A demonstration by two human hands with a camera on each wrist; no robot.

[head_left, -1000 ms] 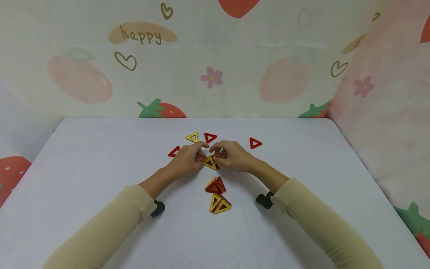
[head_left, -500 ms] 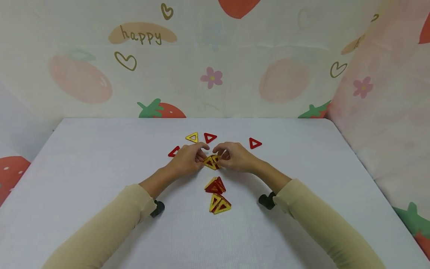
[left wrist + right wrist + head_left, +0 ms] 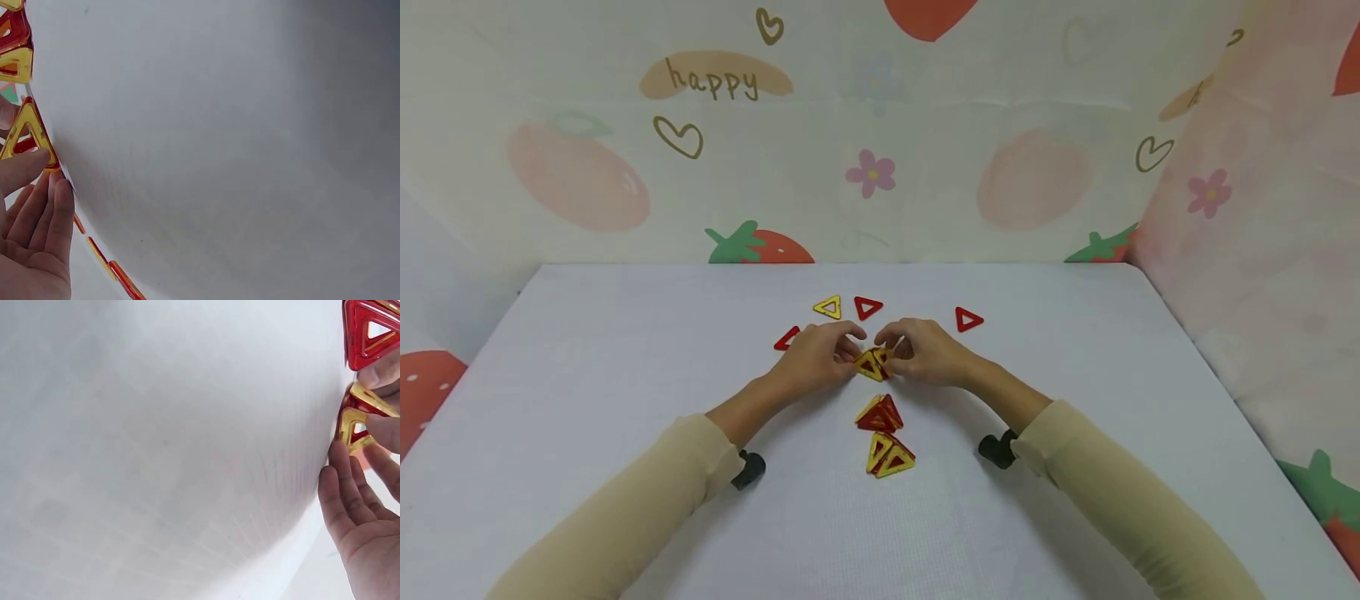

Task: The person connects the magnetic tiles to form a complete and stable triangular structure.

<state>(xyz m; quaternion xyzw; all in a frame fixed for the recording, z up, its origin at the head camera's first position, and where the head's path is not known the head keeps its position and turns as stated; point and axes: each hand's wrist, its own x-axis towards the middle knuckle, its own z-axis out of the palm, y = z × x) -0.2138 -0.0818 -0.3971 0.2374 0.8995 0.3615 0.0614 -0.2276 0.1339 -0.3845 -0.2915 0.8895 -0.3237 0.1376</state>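
Pyramid (image 3: 879,363), yellow and red, pinched between half-curled left hand (image 3: 822,355) and right hand (image 3: 925,353), two pyramids (image 3: 887,415) nearby

Diffuse lt. w/ soft shadows.

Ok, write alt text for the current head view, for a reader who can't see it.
A person's left hand and right hand hold a small pyramid-like shape of red and yellow triangles at a white table. Two similar shapes sit nearer the person; beside and beyond the hands lie three loose red triangles and one yellow triangle.
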